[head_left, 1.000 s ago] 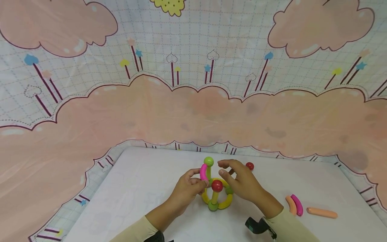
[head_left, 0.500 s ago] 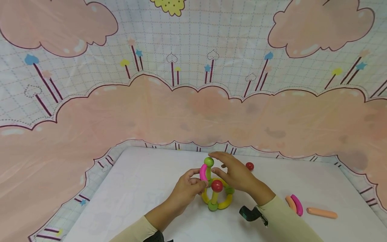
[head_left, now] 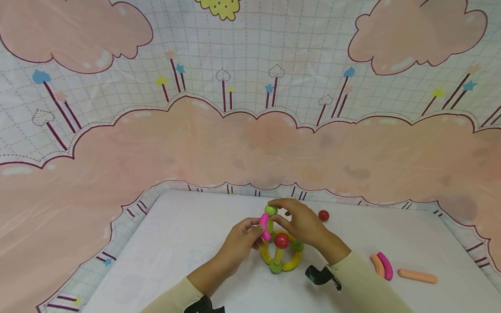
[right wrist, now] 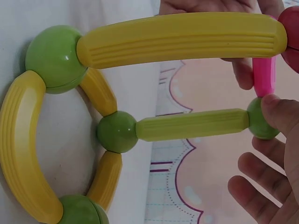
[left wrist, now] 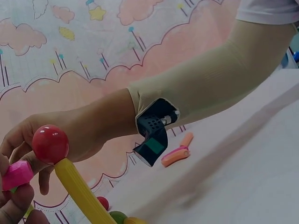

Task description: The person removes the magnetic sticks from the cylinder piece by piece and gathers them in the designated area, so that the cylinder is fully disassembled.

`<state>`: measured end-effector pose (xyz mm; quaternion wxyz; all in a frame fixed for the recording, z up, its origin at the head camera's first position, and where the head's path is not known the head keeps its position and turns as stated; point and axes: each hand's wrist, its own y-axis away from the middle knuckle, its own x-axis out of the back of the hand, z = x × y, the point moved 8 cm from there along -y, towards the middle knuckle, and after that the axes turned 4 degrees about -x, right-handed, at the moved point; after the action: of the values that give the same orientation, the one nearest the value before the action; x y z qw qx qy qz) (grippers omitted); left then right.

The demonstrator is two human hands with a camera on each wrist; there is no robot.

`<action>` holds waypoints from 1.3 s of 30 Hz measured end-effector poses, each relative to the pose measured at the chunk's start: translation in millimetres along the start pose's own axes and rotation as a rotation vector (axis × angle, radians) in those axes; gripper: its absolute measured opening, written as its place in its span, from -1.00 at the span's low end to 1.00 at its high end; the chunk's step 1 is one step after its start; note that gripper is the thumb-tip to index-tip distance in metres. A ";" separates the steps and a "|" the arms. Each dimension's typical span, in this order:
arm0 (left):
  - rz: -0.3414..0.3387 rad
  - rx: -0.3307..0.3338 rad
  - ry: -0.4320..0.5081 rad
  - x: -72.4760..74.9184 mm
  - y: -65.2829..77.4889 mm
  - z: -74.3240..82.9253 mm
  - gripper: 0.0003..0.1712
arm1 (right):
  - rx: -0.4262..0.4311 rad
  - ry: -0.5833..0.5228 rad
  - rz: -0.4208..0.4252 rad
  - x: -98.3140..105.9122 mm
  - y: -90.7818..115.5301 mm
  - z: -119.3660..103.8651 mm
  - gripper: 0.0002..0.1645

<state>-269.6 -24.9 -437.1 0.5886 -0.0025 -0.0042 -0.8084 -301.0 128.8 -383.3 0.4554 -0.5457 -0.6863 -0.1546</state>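
The left hand (head_left: 236, 244) pinches a curved pink stick (head_left: 264, 227). Toward the table's (head_left: 203, 208) far edge, the right hand (head_left: 304, 222), clear of the green ball (right wrist: 259, 122) one second earlier, now grips it thumb-to-forefinger.

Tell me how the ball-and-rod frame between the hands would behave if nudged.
The frame would probably slide rather than roll, its ring base lying on the table. A high push might tip it, with a red ball and a green ball topping its uprights. Those thick, ribbed uprights look stiff.
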 end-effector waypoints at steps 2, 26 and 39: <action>0.009 -0.008 -0.014 0.8 -1.1 1.2 -0.54 | -0.001 0.004 0.011 0.1 -0.2 0.3 -0.48; 0.029 -0.028 -0.009 5.3 -4.8 -1.0 -0.60 | 0.040 -0.065 -0.023 -0.8 -0.2 -0.9 -0.50; 0.053 -0.009 -0.033 10.9 -7.4 -2.7 -0.62 | 0.050 -0.076 -0.064 -2.2 -0.4 -2.3 -0.51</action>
<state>-280.0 -33.0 -439.8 0.6097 -0.0188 -0.0103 -0.7924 -300.3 125.7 -383.6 0.4372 -0.5175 -0.7239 -0.1309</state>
